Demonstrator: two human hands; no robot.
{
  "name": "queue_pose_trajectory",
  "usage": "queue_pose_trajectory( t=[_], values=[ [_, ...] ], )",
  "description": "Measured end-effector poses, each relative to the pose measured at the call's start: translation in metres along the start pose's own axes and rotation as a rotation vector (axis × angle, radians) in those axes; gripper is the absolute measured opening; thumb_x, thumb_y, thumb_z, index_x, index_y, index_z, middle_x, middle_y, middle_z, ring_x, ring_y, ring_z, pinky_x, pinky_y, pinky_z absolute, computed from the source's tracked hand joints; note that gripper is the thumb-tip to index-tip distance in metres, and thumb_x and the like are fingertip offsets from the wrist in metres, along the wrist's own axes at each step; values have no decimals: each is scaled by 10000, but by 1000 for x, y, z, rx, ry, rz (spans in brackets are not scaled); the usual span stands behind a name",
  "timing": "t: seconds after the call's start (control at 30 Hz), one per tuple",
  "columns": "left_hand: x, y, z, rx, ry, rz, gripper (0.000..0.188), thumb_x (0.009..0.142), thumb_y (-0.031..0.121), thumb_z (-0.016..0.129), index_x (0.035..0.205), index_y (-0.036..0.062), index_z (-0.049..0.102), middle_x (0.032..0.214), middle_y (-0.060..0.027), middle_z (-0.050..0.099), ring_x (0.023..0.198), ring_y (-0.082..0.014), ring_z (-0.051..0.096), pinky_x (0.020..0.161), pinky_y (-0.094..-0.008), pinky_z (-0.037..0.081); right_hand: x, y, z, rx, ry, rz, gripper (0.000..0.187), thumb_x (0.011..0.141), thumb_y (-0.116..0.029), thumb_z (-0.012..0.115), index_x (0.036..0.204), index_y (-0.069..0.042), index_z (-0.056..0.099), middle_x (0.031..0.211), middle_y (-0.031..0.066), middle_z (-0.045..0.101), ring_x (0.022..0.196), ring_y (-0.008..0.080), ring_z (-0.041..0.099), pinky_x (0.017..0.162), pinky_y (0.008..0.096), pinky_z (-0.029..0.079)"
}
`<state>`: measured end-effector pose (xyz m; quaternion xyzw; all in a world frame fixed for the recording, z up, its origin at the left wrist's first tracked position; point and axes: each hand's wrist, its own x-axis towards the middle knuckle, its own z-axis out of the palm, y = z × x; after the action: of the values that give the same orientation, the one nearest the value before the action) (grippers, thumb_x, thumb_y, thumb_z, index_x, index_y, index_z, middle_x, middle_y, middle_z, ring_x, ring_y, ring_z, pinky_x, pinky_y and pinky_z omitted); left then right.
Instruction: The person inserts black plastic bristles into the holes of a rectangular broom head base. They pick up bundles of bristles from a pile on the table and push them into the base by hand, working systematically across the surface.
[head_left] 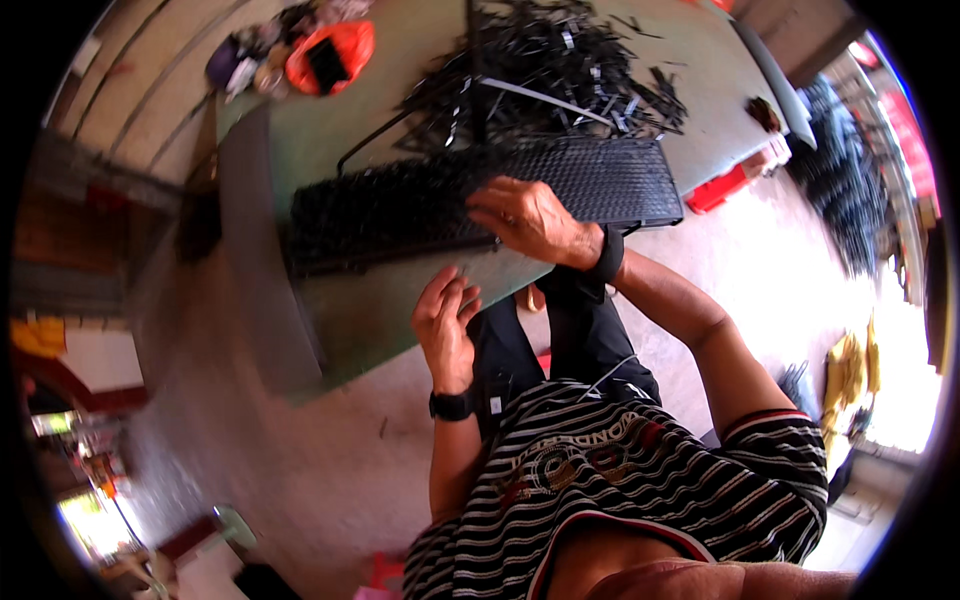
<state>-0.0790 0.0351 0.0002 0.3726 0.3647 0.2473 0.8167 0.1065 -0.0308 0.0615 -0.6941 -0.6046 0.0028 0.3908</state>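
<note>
A long black panel [600, 180] lies along the table's near edge. Its right part shows a regular woven or grid-like pattern, while the left part looks dark and bristly with black pieces [385, 205], blurred. My right hand [530, 218] is over the panel's middle, fingers drawn together and pointing left at the border of the bristly part. Whatever they pinch, if anything, is too dark to make out. Just off the table's near edge, below the panel, my left hand [445, 325] has its fingers loosely bent and apart, with nothing visible in it.
Behind the panel a heap of black strips [570, 60] covers the table [400, 340]. A dark upright post [473, 70] rises there. An orange bag [350, 50] with a black object on it sits at the far left. Red plastic [718, 188] shows beside the table's right edge.
</note>
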Motion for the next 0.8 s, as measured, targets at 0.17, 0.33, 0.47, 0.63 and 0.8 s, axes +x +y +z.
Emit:
queue_pose_trajectory(
  t=[0.17,0.33,0.47,0.63,0.8],
  values=[
    [0,-6,15,415,-21,414,249,871,50,586,1108,-26,578,940,-68,620,793,-117,589,716,-239,491,-48,20,-33,-80,160,142,206,790,-116,634,965,-10,610,829,137,581,720,329,584,590,393,477],
    [11,-14,47,1003,-157,848,242,829,16,583,1067,-26,599,988,-127,601,839,-211,613,757,-308,500,-105,56,-91,-444,396,348,418,734,-124,668,1114,-5,541,1110,189,526,1044,364,491,867,410,439],
    [23,-10,98,1229,-352,1259,351,836,134,581,1155,-11,553,1204,-191,503,1182,-383,432,990,-463,356,-153,118,-101,-746,426,734,652,773,-279,650,1284,19,378,1224,258,429,1174,405,389,955,531,331],
    [52,-29,126,1700,-481,1396,674,831,480,542,1327,44,408,1386,-199,337,1310,-399,262,1034,-547,249,-156,110,-107,-231,309,998,699,854,-415,535,1343,16,284,1123,296,514,1009,448,530,854,485,432],
    [64,-44,126,1906,-447,1375,714,835,586,450,1342,85,409,1389,-197,349,1298,-391,294,1023,-554,261,-163,115,-103,-240,308,994,698,858,-421,526,1348,10,279,1133,287,513,998,442,545,846,478,443]
  ],
)
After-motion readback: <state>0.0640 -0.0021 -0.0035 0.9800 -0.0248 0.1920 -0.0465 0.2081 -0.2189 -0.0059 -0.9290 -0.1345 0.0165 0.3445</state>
